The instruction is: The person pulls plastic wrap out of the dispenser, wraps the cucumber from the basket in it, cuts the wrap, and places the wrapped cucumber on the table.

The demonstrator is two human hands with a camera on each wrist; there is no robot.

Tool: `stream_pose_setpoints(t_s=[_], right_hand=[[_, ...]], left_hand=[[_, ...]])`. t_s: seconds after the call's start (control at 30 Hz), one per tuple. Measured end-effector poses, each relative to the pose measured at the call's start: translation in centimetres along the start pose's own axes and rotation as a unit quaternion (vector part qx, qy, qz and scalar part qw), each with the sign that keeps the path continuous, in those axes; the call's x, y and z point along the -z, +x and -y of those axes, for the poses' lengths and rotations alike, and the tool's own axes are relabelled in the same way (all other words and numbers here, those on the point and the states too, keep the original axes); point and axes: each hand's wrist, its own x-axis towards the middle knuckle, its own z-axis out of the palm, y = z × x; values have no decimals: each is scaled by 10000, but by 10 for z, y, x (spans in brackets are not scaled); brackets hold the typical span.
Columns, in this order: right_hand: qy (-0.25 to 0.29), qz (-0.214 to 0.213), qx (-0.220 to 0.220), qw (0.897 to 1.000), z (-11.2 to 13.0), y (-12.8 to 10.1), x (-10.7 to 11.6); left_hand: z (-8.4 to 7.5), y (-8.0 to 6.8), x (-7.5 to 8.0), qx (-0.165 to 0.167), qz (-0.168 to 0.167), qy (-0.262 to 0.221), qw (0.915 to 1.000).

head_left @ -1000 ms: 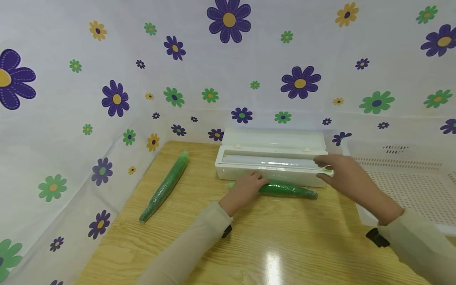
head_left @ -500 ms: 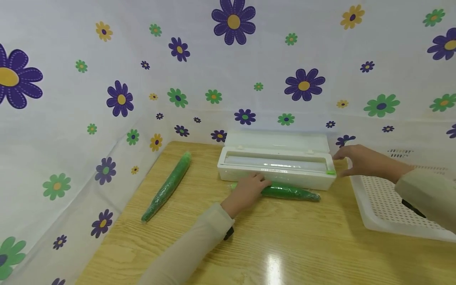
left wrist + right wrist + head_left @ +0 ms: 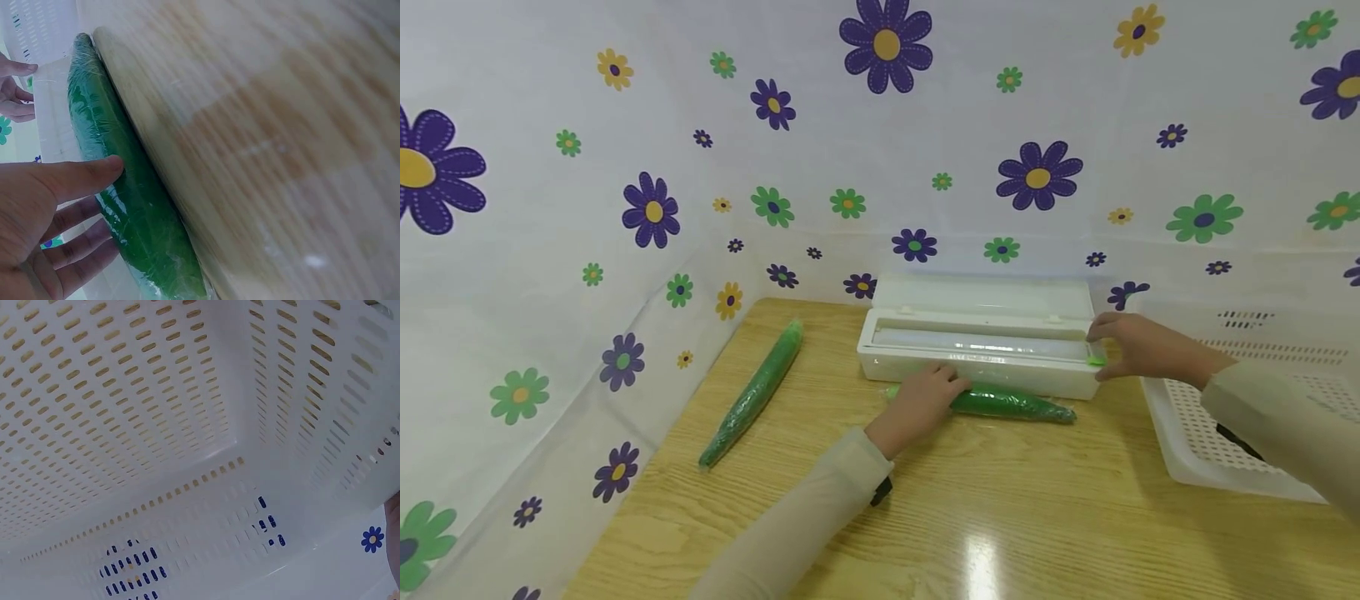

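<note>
A film-wrapped cucumber point(image 3: 1011, 404) lies along the front of a white cling film dispenser point(image 3: 977, 377). My left hand point(image 3: 919, 404) holds its left part. In the left wrist view, the thumb presses this cucumber point(image 3: 144, 206) and the fingers reach behind it. At the dispenser's right end, my right hand point(image 3: 1138, 346) grips the corner, thumb in front and fingers behind, close to a green tab point(image 3: 1096, 361). The dispenser's lid point(image 3: 985, 296) stands raised, and a roll of film point(image 3: 977, 342) shows inside.
Another wrapped cucumber point(image 3: 752, 396) lies slanted at the table's left. A white perforated basket point(image 3: 1180, 467) stands at the right, under my right forearm; its holes fill the right wrist view. Flower-printed sheeting point(image 3: 820, 125) rises behind and on the left.
My right hand moved right off the dispenser's end, then came back left onto it. My left hand stays on the cucumber. The dispenser and both cucumbers keep their places.
</note>
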Motion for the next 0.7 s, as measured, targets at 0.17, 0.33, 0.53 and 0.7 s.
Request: stream_pose_setpoints(t_s=[0.17,0.33,0.53,0.7], right_hand=[[-49,-142,67,9999,-1,2,0],[9,-185,58,9998,0,1,0],[51,-227,-38,9997,0,-2,-3],[29,-291,-96,9995,-1,-4,-5]], left_hand=[[1,1,1,132,186,-94,9997],[1,1,4,287,223,-411,9985],[-2,3,11,376,114,-661,9970],[-14,21,24,317,-120,-683,9971]])
